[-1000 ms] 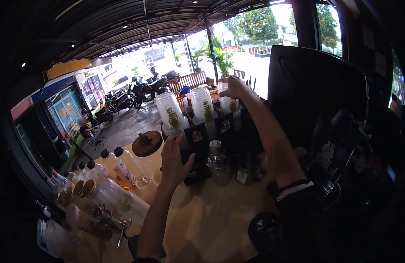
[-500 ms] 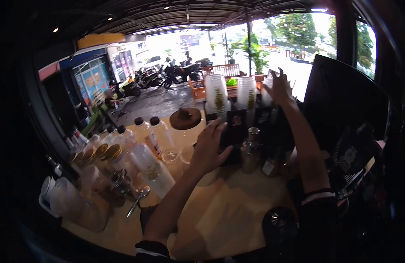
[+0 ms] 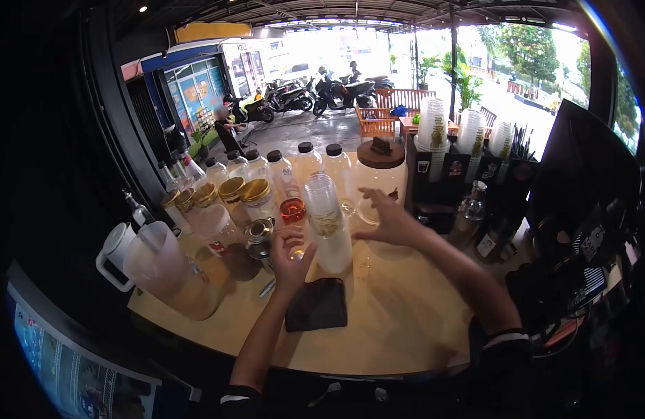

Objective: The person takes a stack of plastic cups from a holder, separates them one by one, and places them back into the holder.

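Note:
A tall stack of clear plastic cups [image 3: 324,216] with gold print stands on the wooden counter, between my two hands. My left hand [image 3: 290,262] is just left of the stack, its fingers loosely bent and the thumb apart, with nothing visible in it. To the right of the stack my right hand [image 3: 389,220] is open, thumb and fingers spread towards the cups, in front of a big glass jar [image 3: 399,174] with a wooden lid. Neither hand visibly grips the cups. A folded dark cloth [image 3: 315,305] lies below the stack.
Bottles with black caps [image 3: 274,167] and gold-lidded jars [image 3: 256,192] crowd the left and back. A large plastic pitcher [image 3: 165,269] stands at the left. Cup stacks [image 3: 433,126] fill a black holder at the right, near a metal shaker [image 3: 469,209] and a dark screen [image 3: 591,160].
The view has turned left. My right hand has left the cup stacks in the holder and come down beside the stack on the counter; my left hand has moved to its left side.

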The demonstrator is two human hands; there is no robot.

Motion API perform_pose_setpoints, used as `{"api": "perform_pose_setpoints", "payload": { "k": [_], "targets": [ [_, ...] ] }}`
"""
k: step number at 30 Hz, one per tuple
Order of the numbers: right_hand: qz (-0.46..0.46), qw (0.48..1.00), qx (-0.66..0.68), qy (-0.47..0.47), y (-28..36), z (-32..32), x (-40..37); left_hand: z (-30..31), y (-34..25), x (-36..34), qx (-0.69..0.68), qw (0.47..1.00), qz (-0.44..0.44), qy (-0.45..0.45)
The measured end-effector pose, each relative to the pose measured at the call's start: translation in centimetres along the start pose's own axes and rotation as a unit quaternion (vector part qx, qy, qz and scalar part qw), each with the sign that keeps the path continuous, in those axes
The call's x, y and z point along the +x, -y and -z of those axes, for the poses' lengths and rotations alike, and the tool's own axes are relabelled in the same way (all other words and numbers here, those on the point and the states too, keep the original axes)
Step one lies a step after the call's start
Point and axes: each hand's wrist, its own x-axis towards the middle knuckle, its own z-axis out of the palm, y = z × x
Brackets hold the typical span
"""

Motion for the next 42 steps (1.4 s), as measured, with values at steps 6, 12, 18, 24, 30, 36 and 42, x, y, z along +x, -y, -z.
{"api": "perform_pose_setpoints", "payload": {
  "k": [6,12,18,24,30,36,42],
  "targets": [
    [-0.1,0.974,0.193,0.066,0.6,-7.1,1.3,0.8,2.1,0.3,0.147,0.972,0.077,0.165],
    [-0.092,0.955,0.281,-0.007,1.5,-9.2,1.5,-0.8,3.8,1.0,0.125,0.978,0.061,0.158],
    [-0.164,0.951,0.26,0.029,2.8,-8.8,1.4,-1.2,3.2,2.3,0.059,0.981,0.069,0.171],
    [-0.105,0.944,0.311,-0.017,3.4,-8.5,2.5,-0.6,3.2,2.1,0.042,0.975,0.108,0.191],
    [-0.102,0.965,0.219,-0.1,7.1,-1.7,5.5,0.0,4.1,2.0,0.106,0.975,0.032,0.192],
    [0.027,0.997,-0.022,-0.064,9.3,4.0,2.6,1.1,-3.0,3.8,-0.027,0.996,-0.049,0.072],
    [0.026,0.995,-0.097,0.001,12.4,6.2,-3.2,-1.2,-9.6,2.2,-0.173,0.982,-0.016,0.07]
  ]
}}
